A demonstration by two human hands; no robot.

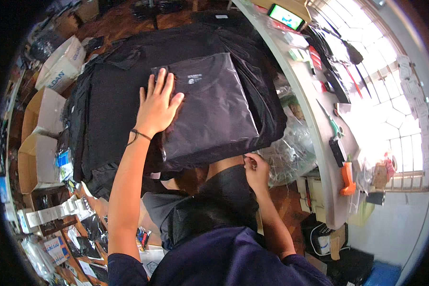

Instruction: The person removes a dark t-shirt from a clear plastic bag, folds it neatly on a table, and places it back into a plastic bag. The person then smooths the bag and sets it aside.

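A folded black T-shirt [209, 109] in a clear plastic sleeve lies on a broad heap of black garments [109, 90] in front of me. My left hand [156, 108] rests flat with fingers spread on the left edge of the sleeve, beside the shirt's neckline. Below the shirt's near right corner, close to my knee, is my right hand [257, 170]. Its fingers are curled closed, and whatever they pinch is too small to make out.
Along the right runs a pale counter [302, 100] with green-handled scissors [336, 127], an orange-handled tool [348, 178] and a lit phone [286, 17]. Crumpled clear plastic [291, 155] bulges below it. Open cardboard boxes [45, 162] stand at the left; packets clutter the lower left.
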